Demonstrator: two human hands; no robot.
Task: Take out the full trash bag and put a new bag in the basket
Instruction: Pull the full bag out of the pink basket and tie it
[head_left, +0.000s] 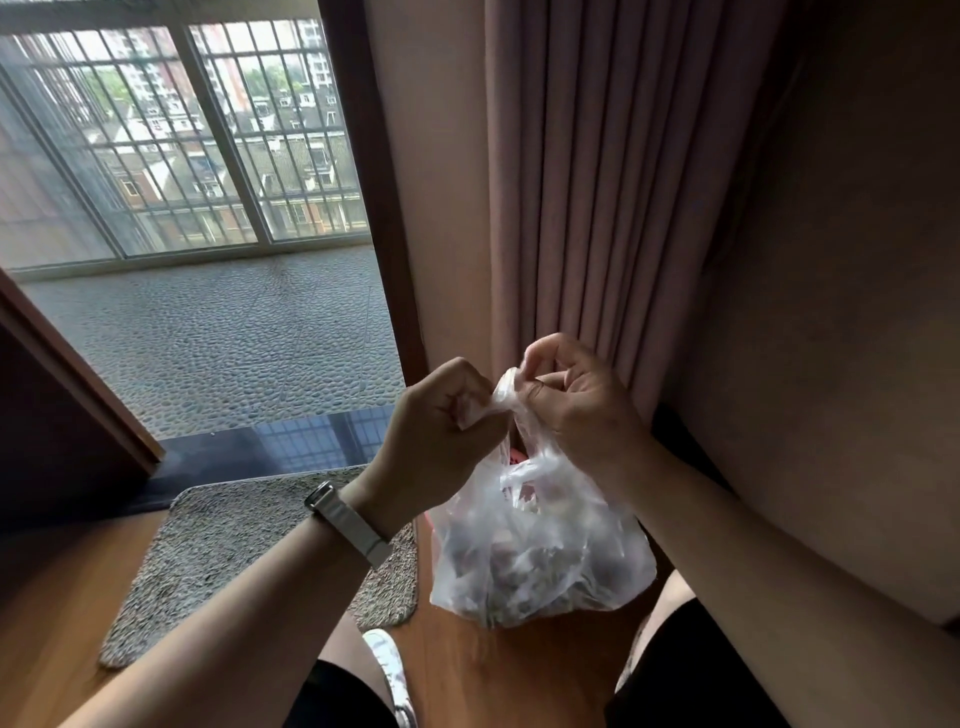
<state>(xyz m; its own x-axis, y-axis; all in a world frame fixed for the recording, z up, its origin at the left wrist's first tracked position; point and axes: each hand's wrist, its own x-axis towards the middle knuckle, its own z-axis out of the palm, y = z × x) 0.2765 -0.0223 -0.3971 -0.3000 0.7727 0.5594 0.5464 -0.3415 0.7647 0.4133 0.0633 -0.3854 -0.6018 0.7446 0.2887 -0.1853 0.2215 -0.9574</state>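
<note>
While the pink curtain (597, 182) hangs behind and the wooden floor (467, 670) lies below with a grey mat (234, 545) to the left, the full trash bag (535, 556) hangs clear of the floor between the person's knees, heavy with dark waste; the basket itself cannot be made out, only a hint of red behind the bag; the step in hand looks like knotting the neck. The left hand (441, 431), a watch (348, 525) at its wrist, is clenched on one twisted handle (501, 397); the right hand (576, 400) pinches the other strip between thumb and fingers (540, 353). To tie well, both strips should be kept taut, crossed low near the load and cinched slowly; thin film may tear if jerked.
</note>
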